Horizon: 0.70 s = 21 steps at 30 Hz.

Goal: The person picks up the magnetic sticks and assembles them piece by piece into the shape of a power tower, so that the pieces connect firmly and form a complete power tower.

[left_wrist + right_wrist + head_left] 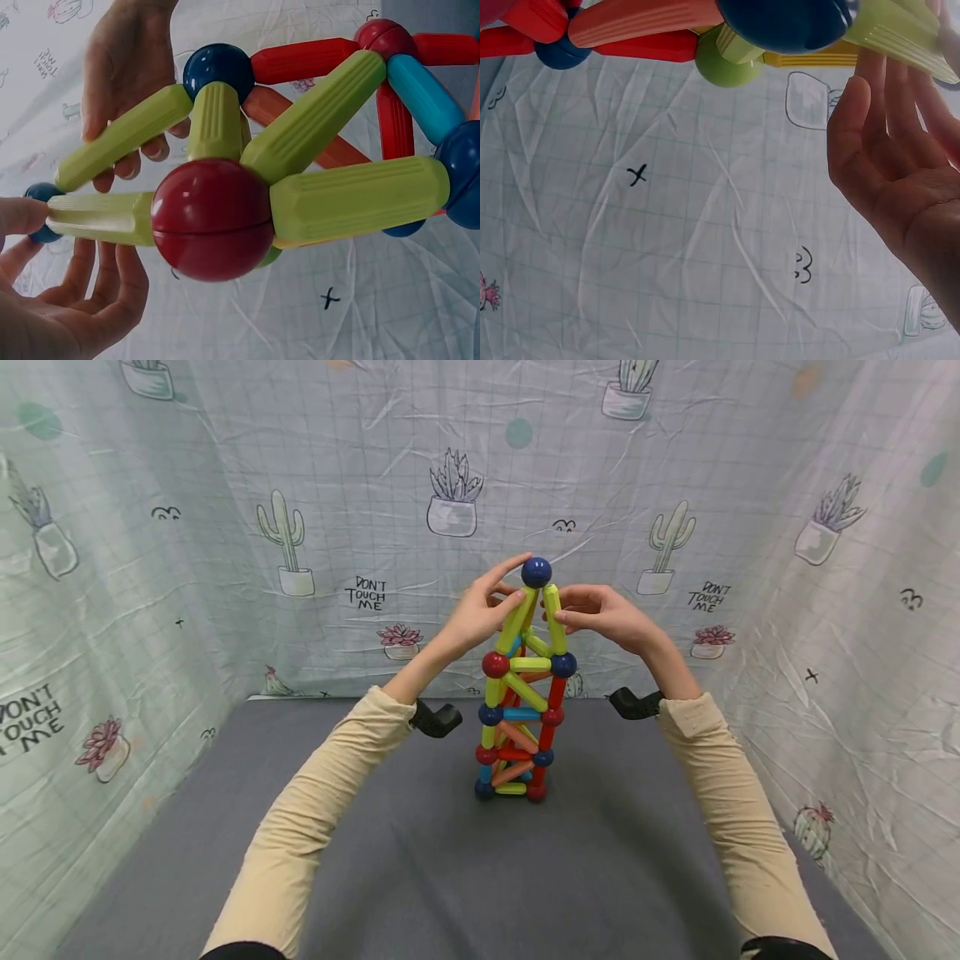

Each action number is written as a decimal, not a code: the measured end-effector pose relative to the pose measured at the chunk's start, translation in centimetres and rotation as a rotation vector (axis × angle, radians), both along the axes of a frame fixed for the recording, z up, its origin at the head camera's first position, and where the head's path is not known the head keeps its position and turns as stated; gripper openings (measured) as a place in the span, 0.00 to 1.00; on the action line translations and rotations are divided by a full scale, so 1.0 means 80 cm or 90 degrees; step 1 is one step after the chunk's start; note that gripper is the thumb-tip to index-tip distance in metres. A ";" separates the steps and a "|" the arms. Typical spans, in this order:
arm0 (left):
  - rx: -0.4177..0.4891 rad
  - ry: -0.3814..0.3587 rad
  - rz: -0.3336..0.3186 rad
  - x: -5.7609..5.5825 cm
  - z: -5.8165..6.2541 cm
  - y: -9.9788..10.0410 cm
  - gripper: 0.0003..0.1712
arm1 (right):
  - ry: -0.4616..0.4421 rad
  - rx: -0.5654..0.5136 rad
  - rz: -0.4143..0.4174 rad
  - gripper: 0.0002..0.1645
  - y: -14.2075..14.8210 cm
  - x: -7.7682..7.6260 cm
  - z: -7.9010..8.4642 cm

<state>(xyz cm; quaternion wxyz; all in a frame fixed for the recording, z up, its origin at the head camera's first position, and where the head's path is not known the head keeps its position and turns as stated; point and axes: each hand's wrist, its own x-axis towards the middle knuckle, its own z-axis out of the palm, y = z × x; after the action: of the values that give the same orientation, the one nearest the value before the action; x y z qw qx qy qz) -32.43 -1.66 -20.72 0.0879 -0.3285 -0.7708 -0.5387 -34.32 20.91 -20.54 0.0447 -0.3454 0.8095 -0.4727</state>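
Note:
A tower of magnetic rods and balls [517,710] stands upright, yellow-green rods leaning together under a dark blue ball [536,572] at its peak. My left hand [480,612] pinches around this ball: the index finger touches the ball, while the thumb lies at the top of the left leaning rod [101,217]. From the other side, my right hand [607,614] holds the right leaning yellow-green rod [555,618] between thumb and fingers. Whether that rod's upper end touches the ball, I cannot tell. In the right wrist view, the ball is mostly cut off.
The tower's foot stands on a dark grey tabletop [450,877]. Behind and on both sides hangs a pale cloth [337,468] printed with potted cacti and lettering. A black wrist-camera mount [437,720] sticks out below the left wrist, another mount [634,703] below the right.

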 end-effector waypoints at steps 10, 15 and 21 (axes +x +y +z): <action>-0.038 0.036 0.007 0.003 -0.003 0.001 0.29 | 0.006 0.031 -0.010 0.24 -0.009 0.003 0.002; -0.023 0.059 0.002 0.007 -0.017 -0.008 0.29 | 0.007 0.030 -0.025 0.24 -0.003 0.004 -0.012; 0.036 0.075 0.063 0.018 -0.069 -0.044 0.21 | 0.030 0.034 -0.083 0.23 0.021 0.013 -0.053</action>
<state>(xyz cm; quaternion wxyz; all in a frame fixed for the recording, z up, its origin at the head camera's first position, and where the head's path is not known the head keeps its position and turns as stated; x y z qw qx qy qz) -30.98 -5.19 -26.27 0.1692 -0.3187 -0.7640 -0.5349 -33.25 22.56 -24.81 0.0038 -0.3017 0.8433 -0.4447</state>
